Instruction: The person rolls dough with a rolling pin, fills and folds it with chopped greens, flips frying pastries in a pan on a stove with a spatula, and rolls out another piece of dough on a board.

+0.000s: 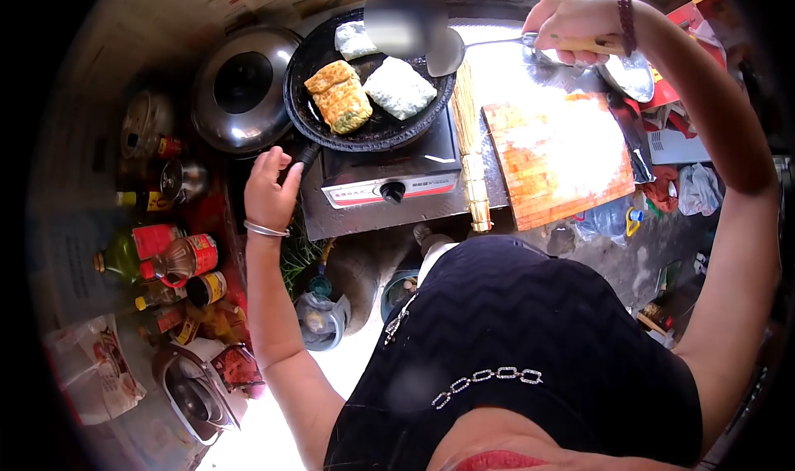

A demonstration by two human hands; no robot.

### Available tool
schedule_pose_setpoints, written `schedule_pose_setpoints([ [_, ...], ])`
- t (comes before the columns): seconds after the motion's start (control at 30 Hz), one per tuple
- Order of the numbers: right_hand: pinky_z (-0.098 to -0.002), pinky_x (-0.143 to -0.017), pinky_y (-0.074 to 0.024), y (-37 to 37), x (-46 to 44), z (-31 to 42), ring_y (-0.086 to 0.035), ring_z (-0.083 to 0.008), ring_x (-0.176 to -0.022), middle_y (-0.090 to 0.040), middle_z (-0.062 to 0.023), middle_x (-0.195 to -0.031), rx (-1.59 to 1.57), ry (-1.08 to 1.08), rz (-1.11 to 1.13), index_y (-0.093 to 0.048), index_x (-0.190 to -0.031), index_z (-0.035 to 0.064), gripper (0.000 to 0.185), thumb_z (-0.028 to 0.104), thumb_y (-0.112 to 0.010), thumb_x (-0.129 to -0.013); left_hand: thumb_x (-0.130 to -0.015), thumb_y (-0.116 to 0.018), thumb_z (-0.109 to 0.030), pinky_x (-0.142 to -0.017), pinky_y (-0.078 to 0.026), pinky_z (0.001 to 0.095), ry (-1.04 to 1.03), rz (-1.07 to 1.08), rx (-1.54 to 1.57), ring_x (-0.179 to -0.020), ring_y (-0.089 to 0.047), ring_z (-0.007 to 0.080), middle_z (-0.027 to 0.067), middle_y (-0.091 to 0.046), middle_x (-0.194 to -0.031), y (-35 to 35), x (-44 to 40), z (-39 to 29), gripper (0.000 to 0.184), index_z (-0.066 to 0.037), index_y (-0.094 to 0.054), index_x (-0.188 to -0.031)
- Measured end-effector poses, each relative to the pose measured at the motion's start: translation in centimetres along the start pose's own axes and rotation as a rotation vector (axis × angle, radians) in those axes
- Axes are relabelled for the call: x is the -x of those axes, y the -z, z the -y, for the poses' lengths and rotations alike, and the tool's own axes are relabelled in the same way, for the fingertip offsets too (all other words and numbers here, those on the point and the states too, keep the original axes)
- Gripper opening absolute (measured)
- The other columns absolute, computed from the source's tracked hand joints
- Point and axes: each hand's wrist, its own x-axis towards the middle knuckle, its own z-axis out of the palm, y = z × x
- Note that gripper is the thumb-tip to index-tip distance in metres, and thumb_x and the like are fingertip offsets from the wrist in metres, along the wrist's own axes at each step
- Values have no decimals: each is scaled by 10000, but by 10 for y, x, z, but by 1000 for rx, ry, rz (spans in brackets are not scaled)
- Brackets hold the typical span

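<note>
At the bench's (pixel 402 215) left edge, the left grip (pixel 273 188) has thumb and fingers apart, just beside the pan handle (pixel 310 157). On the stove (pixel 392 191), the pan (pixel 352 141) holds one browned piece (pixel 339 98) and two pale pieces (pixel 402 88). Toward the far edge, the right grip (pixel 575 32) is clamped on the spatula (pixel 445 54).

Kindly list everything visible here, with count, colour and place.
Pan: one, black, on stove
Stove: one, mainly black, under pan
Browned food piece: one, golden, in pan
Pale food pieces: two, white, in pan
Spatula: one, silver, at pan's right edge
Lid: one, silver, left of pan
Straw bundle: one, tan, beside stove
Cutting board: one, brown, right of stove
Bottles: several, mixed colours, far left
Smaller clutter: uncounted, mixed colours, edges
Top: one, black, worn
Right grip: one, bare, holding spatula
Left grip: one, bare, near pan
</note>
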Motion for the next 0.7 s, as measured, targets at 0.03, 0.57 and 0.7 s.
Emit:
schedule_pose_setpoints([
  [0.03,-291,-520,-450,10,-11,-5,-557,-169,-594,-615,-108,-749,270,148,140,-606,-1176,-4,317,126,-513,-902,-807,-717,-92,-773,-506,354,-35,2,-26,-852,-628,287,131,-630,-927,-3,-2,-11,305,23,-586,-1058],
  [0.57,-314,-558,-472,69,-87,-42,-575,-161,-626,-618,-70,-737,493,204,286,-628,-1062,-2,224,108,-509,-907,-803,-699,-73,-759,-490,377,-19,46,77,-856,-606,324,138,-616,-890,-51,-13,-77,209,9,-570,-946],
  [0.7,-320,-568,-478,70,-90,-44,-580,-159,-634,-619,-60,-734,507,224,290,-634,-1033,-1,205,104,-509,-909,-805,-704,-72,-756,-495,369,-51,45,37,-844,-617,313,136,-618,-889,-60,-13,-75,214,19,-571,-946],
])
